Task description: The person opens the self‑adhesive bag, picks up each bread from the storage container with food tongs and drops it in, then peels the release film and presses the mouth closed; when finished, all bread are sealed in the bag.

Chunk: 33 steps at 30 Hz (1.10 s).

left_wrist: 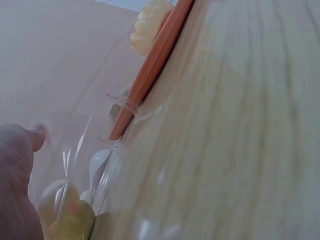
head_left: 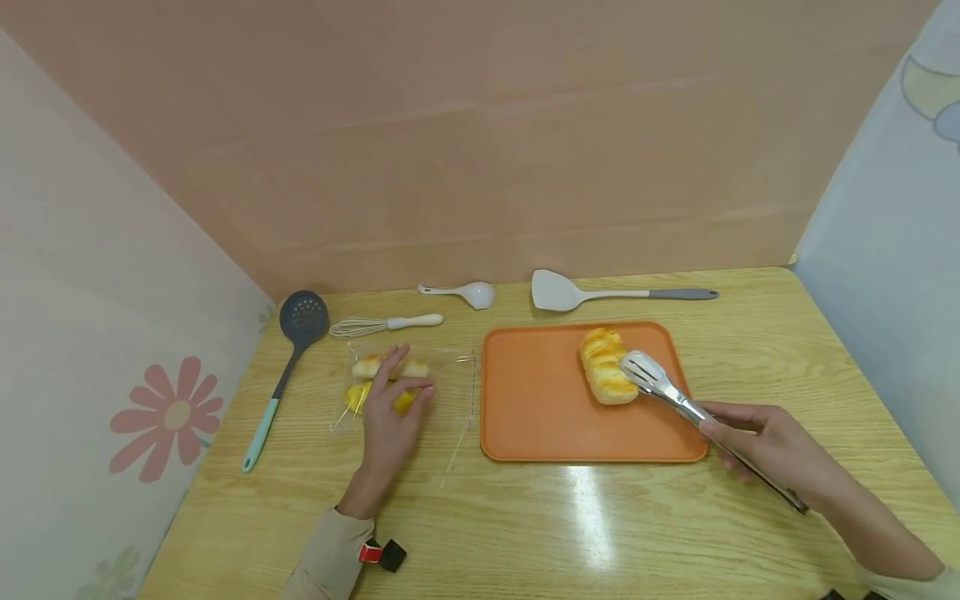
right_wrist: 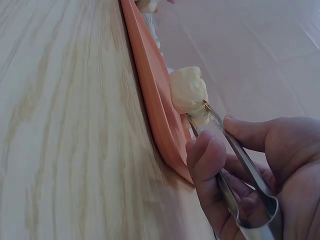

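Metal tongs (head_left: 678, 402) are gripped in my right hand (head_left: 776, 450), thumb on one arm and fingers on the other. Their tips meet the right side of a golden bread roll (head_left: 606, 367), which is on the orange tray (head_left: 540, 417). In the right wrist view the tong tips (right_wrist: 206, 106) touch the end of the bread (right_wrist: 189, 90). My left hand (head_left: 390, 425) pinches the film of a clear plastic bag (head_left: 453, 392) between thumb and finger. Inside the bag lie a pale bread piece (head_left: 367, 367) and a yellow item (head_left: 357, 397), partly hidden by the hand.
Behind the bag lie a whisk (head_left: 386, 325) and a white spoon (head_left: 476, 294). A white spatula (head_left: 558, 292) with a grey handle lies beyond the tray. At the left is a dark skimmer (head_left: 303, 321) with a mint handle. A wall covering rises behind the table (head_left: 510, 533).
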Tool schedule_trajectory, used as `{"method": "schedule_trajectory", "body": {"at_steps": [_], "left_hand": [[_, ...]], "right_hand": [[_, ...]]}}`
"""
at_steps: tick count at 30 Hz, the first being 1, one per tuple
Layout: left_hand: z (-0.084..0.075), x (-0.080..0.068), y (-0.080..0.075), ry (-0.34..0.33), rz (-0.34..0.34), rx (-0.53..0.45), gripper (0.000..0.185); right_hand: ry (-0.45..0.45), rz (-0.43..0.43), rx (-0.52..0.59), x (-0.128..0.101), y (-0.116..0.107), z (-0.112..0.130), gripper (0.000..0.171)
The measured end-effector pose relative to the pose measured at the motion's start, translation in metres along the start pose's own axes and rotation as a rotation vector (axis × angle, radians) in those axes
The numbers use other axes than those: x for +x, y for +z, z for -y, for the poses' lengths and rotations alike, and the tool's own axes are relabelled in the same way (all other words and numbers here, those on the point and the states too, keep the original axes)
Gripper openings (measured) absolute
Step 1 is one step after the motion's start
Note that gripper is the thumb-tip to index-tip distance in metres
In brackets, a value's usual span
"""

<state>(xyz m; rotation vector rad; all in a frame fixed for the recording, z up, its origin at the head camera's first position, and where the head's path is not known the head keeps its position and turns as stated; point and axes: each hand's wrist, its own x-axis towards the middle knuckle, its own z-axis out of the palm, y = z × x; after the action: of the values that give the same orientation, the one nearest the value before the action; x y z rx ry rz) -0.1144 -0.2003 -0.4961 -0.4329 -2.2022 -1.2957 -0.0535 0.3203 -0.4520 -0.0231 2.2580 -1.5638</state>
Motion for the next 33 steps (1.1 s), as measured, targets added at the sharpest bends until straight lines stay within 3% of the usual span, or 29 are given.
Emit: {"method": "schedule_trajectory", "body": {"at_steps": [6, 13, 22, 33], "left_hand": [[0.007, -0.001, 0.002, 0.017, -0.007, -0.006, 0.009], [0.034, -0.005, 0.005, 0.052, 0.007, 0.006, 0.007], [0.010, -0.001, 0.004, 0.077, -0.002, -0.002, 0.007], [0.025, -0.003, 0.004, 0.073, 0.000, -0.008, 0.008]], "right_hand": [[-0.043, 0.051, -0.006, 0.004, 0.014, 0.010, 0.054], [-0.104, 0.146, 0.005, 0.016, 0.037, 0.027, 0.051], [-0.134, 0.247, 0.012, 0.036, 0.061, 0.047, 0.052], [-0.098, 0.290, 0.015, 0.056, 0.084, 0.065, 0.053]]}}
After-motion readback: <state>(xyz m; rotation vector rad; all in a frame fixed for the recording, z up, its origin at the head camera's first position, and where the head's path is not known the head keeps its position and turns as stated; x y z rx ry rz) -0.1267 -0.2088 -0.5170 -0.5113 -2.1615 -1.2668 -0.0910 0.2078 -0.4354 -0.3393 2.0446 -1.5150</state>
